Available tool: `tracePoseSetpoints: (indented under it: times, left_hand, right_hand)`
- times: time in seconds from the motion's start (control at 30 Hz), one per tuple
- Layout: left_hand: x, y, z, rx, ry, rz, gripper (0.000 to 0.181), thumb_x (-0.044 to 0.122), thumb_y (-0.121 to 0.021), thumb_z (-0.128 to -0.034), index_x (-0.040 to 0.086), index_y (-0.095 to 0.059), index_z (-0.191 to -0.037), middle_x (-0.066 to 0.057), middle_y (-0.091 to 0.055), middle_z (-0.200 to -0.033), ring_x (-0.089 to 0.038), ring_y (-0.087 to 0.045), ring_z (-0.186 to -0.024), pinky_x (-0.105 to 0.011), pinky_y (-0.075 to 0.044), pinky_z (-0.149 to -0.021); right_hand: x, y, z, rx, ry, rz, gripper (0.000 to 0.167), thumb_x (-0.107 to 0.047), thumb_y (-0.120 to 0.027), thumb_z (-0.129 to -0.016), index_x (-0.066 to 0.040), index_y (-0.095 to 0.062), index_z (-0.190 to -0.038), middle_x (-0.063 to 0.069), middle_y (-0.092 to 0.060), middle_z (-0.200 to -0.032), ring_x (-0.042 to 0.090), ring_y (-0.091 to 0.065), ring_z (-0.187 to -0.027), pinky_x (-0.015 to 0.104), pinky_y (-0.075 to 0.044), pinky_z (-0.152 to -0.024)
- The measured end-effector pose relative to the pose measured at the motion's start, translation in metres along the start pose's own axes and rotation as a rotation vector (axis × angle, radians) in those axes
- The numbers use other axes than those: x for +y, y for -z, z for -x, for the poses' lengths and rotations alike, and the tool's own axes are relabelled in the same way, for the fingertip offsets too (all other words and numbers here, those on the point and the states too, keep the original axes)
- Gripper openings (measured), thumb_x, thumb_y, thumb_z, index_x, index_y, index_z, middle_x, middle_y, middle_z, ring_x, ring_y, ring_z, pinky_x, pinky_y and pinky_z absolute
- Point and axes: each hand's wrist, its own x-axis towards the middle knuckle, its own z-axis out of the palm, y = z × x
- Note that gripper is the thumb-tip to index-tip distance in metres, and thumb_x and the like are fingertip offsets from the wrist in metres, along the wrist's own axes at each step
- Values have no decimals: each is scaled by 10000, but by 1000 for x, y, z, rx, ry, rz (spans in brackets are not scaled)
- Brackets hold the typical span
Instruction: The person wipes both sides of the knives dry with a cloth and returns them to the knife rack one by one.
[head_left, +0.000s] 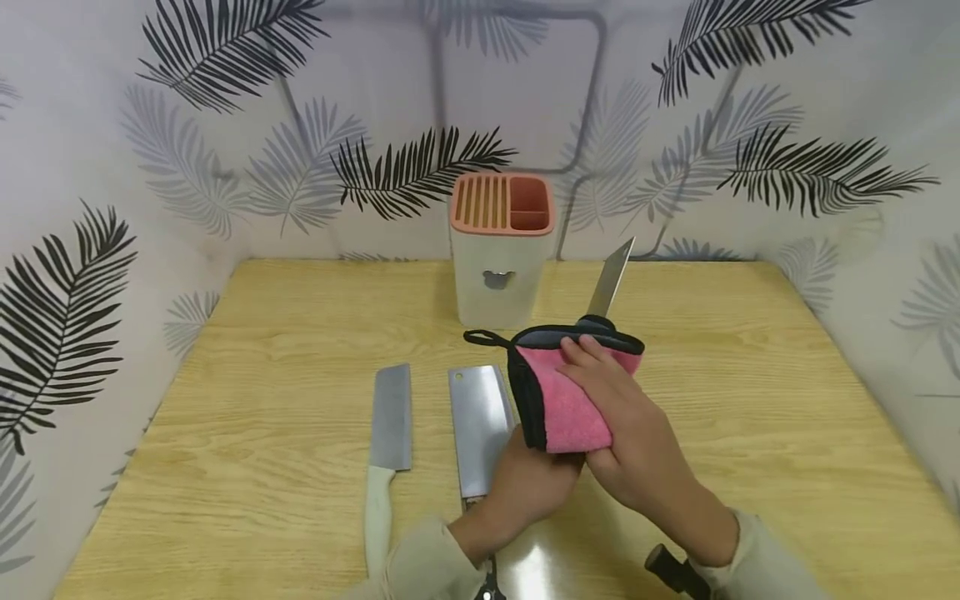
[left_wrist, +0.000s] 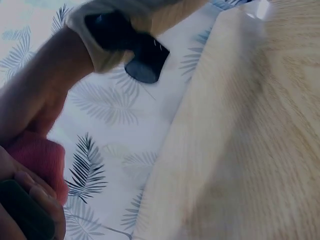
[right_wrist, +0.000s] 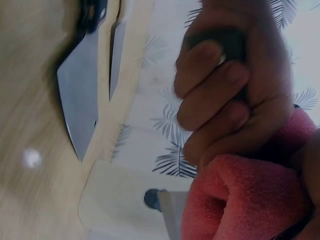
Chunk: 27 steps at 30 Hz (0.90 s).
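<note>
A knife point(head_left: 611, 279) points away and up to the right, its bare blade showing beyond a folded pink cloth point(head_left: 573, 408) with black edging. My left hand point(head_left: 536, 475) grips the knife's dark handle point(right_wrist: 225, 42), fingers curled round it in the right wrist view. My right hand point(head_left: 622, 417) holds the cloth about the blade, fingers across its top; the covered part of the blade is hidden. Beside my left hand lies a cleaver point(head_left: 472, 425), its handle partly behind my wrist. Further left is a knife with a pale handle point(head_left: 378, 508).
A white knife holder point(head_left: 495, 283) with an orange slotted top point(head_left: 531, 232) stands at the back of the wooden table point(head_left: 300, 333). Leaf-patterned fabric point(head_left: 337, 67) surrounds the table. A dark wrist device point(left_wrist: 145, 62) sits on my right sleeve.
</note>
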Motion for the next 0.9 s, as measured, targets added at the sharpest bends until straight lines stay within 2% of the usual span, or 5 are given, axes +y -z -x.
tracePoseSetpoints:
  times: [0.17, 0.4, 0.63, 0.77, 0.9]
  left_hand:
    - [3, 0, 0, -57, 138, 203, 102, 38, -551, -840, 86, -500, -766, 63, -395, -591, -20, -314, -477, -183, -265, -422]
    - [5, -1, 7, -137, 228, 288, 91, 27, -558, -835, 89, -497, -810, 97, -371, -607, -9, -329, -467, -188, -289, -426]
    - [8, -2, 11, -212, 269, 329, 74, 34, -532, -863, 101, -506, -844, 110, -333, -558, -18, -279, -416, -177, -253, -386]
    - [9, -3, 12, -268, 296, 407, 66, 142, -570, -928, 83, -543, -925, 109, -327, -528, -19, -260, -394, -164, -249, -364]
    - [11, -2, 9, -303, 321, 549, 264, 291, -463, -1016, 49, -564, -995, 90, -394, -549, -13, -319, -370, -154, -294, -353]
  right_hand:
    - [16, 2, -12, 47, -12, -20, 655, 59, -526, -705, -57, -590, -1347, 116, -574, -1450, 284, -445, -1437, 140, -186, -1218]
    - [42, 15, -36, 49, -181, -75, 598, 94, -482, -821, -73, -575, -1387, 115, -560, -1466, 319, -427, -1452, 547, -343, -1172]
    - [73, 39, -62, 77, -292, -139, 518, 60, -429, -893, -46, -584, -1376, 173, -565, -1444, 354, -439, -1438, 585, -337, -1164]
    - [92, 63, -75, 68, -426, -122, 368, -63, -433, -957, -50, -659, -1246, 134, -684, -1215, 128, -616, -1128, 327, -469, -1003]
    - [98, 84, -82, 319, -543, -142, 227, -126, -494, -965, -85, -698, -1054, -59, -657, -964, -41, -525, -892, 160, -392, -829]
